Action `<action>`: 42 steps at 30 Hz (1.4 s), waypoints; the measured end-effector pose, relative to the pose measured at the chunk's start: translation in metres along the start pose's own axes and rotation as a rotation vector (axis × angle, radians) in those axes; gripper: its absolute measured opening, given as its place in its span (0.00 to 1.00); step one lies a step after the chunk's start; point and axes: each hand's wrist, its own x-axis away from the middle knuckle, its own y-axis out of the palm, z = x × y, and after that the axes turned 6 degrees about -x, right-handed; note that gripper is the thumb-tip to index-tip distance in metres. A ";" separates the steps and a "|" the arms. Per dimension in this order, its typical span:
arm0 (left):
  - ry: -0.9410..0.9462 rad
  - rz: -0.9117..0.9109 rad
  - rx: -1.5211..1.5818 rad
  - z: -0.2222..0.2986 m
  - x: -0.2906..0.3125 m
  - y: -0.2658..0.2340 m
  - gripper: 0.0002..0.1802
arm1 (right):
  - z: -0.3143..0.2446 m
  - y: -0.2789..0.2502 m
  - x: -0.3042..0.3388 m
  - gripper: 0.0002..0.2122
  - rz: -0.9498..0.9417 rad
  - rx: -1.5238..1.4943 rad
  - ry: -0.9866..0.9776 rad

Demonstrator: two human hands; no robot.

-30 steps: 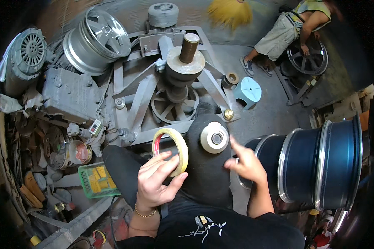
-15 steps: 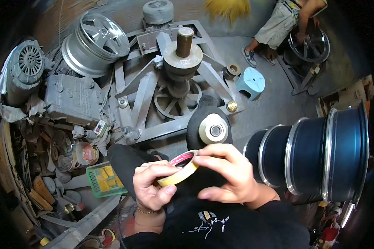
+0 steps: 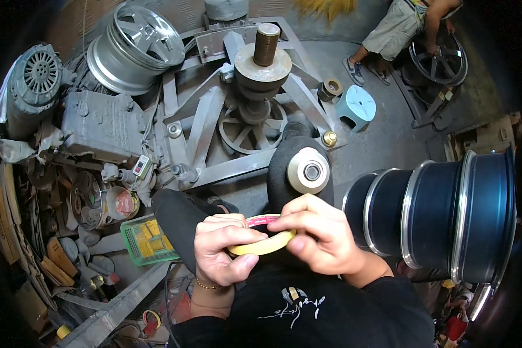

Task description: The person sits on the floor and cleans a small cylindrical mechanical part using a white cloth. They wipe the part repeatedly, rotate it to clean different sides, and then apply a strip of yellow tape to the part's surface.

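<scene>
A roll of yellow tape with a red inner core is held in front of my chest, its ring lying nearly flat. My left hand grips the roll's left side, thumb below and fingers on top. On the right side, my right hand pinches the rim between thumb and fingers. Whether a tape end is lifted cannot be made out. Just beyond the hands, a pale metal cone with a round hole rests on my dark-clothed leg.
Ahead stands a grey steel frame with a threaded shaft. Dark blue wheel rims are stacked at right. A green basket of yellow blocks sits left. Beyond are a blue stool and another person handling a wheel.
The tape roll has tipped flatter and shifted slightly right. My right hand's thumb has closed onto the rim, where before it was apart from it.
</scene>
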 end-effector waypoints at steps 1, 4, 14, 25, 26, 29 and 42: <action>0.008 -0.004 -0.012 0.001 0.000 0.000 0.16 | -0.002 0.000 0.000 0.07 -0.033 0.016 0.003; -0.005 -0.031 0.079 0.005 0.000 -0.008 0.16 | 0.007 0.001 0.003 0.08 -0.129 -0.118 -0.039; -0.103 0.162 0.497 -0.040 0.011 -0.006 0.30 | 0.007 -0.006 0.016 0.16 -0.359 -0.203 -0.107; -0.788 0.179 0.473 -0.100 0.066 0.054 0.40 | 0.007 -0.009 0.017 0.19 -0.185 0.086 -0.167; -0.762 0.270 0.531 -0.083 0.060 0.041 0.41 | 0.005 -0.010 0.014 0.20 -0.191 0.109 -0.172; -0.522 0.216 0.763 -0.034 0.038 -0.002 0.44 | 0.004 -0.016 0.015 0.19 -0.151 0.130 -0.167; -0.176 0.075 -0.056 0.016 0.022 -0.005 0.20 | 0.001 -0.010 0.020 0.21 0.142 0.198 -0.236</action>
